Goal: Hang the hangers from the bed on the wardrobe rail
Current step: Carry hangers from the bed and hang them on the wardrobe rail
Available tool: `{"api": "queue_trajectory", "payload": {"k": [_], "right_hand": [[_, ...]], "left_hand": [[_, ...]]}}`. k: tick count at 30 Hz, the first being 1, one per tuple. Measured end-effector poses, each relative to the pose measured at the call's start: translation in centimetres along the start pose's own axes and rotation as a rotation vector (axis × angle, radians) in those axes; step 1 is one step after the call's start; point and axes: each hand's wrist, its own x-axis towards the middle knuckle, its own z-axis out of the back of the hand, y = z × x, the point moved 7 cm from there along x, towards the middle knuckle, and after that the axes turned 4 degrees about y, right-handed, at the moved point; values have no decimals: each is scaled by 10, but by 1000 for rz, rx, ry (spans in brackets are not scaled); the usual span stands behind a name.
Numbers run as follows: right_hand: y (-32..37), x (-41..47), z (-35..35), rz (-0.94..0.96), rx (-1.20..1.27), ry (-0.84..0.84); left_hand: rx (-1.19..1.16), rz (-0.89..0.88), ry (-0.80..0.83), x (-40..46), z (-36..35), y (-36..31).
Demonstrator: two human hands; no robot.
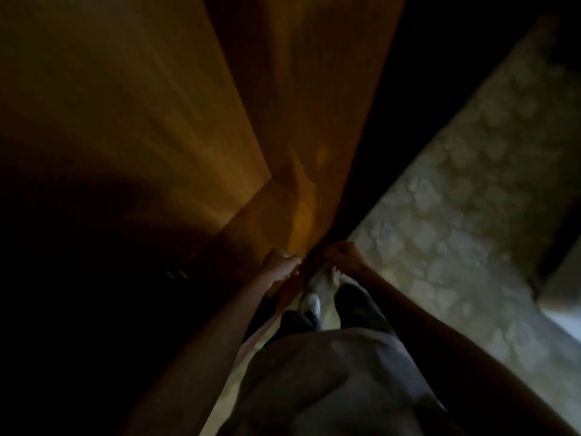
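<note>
Looking down from head height in dim, blurred light, the view shows a person standing between a wardrobe and a bed. The wardrobe (132, 99) fills the upper left as broad, flat panels of orange-brown wood with a faint lengthwise grain; its lower left part sinks into deep shadow, and whatever is inside it cannot be made out. A wardrobe door (314, 105), of the same smooth wood, stands edge-on at centre, and behind it lies a black gap. The bed (465, 221) runs diagonally along the right side, covered by a pale grey-green spread with a soft, repeated rounded pattern. Both arms reach forward and meet at the lower edge of the door. The left hand (281, 264) lies against the bottom of the wood with its fingers bent, but the blur does not show whether it grips anything. The right hand (344, 256) is just beside it, curled into a loose fist, and what it holds, if anything, cannot be told. The hangers cannot be seen on the bed, in the hands or in the wardrobe. Below the hands appear dark trouser legs (361, 306), one light shoe (312, 304) on a pale floor (323, 280), and a grey shirt (330, 379) with soft folds at the bottom of the view.
</note>
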Motion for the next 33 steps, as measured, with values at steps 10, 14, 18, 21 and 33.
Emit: {"api": "queue_trajectory", "payload": {"k": [10,14,18,21,33], "right_hand": [[-242,-93,-34,-483,430,-246],[-294,-155,-57,-603,632,-356],[-358,-218,-97,-727,851,-445],[-396,-262,-127,-771,1014,-503],[-524,-363,-166,-869,1452,-707]], "left_hand": [[435,56,223,37,-127,37],[580,-82,272,33,-190,12],[745,-168,396,7,-280,-11],[868,-192,479,-10,-350,-19],[1308,-365,439,-43,-524,-62]]}}
